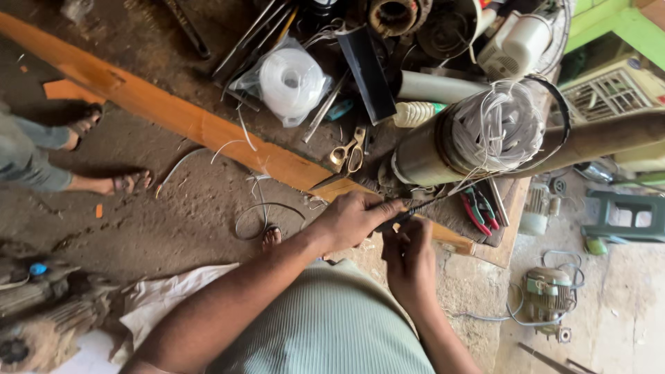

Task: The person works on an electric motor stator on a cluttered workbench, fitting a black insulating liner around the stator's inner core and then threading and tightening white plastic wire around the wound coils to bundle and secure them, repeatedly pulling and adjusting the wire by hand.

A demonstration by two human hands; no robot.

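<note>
Your left hand (353, 220) clenches a thin black sleeved wire (405, 213) at the orange wooden plank's (173, 114) edge; your right hand (410, 260) pinches its end, beside the wire-stuffed metal motor cylinder (443, 145).

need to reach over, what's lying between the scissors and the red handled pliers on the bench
In the head view, the lower end of the metal motor cylinder with its white winding wires lies between the scissors and the red-handled pliers.
</note>
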